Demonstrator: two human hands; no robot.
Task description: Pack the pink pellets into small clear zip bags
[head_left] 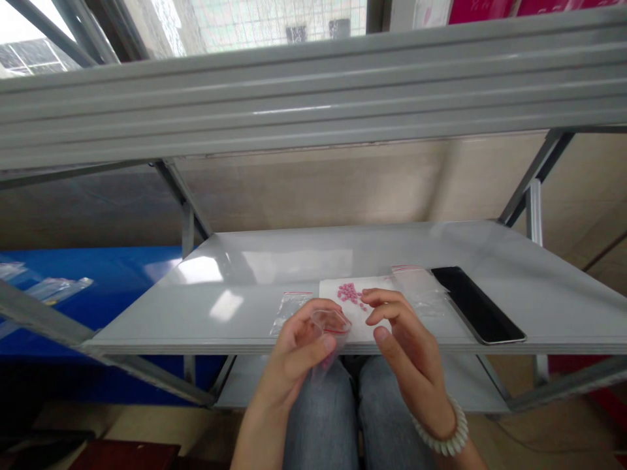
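Observation:
My left hand [298, 352] grips a small clear zip bag [329, 326] with a red line along its mouth, held just in front of the shelf edge. The bag's mouth gapes, and something pink shows low inside it. Several small pink beads [349, 293] lie in a loose cluster on a white sheet [330, 287]. Beside them my right hand [404, 343] hovers with its fingers apart and slightly curled. Its index fingertip is close to the nearest beads; whether it touches one I cannot tell.
On the grey shelf [264, 254], a clear zip bag [291, 307] lies left of the sheet and more clear bags [421, 290] lie to its right. A dark tablet [475, 303] rests farther right. Overhead runs a thick grey shelf beam [313, 98]. Packets [59, 287] sit on a blue surface at left.

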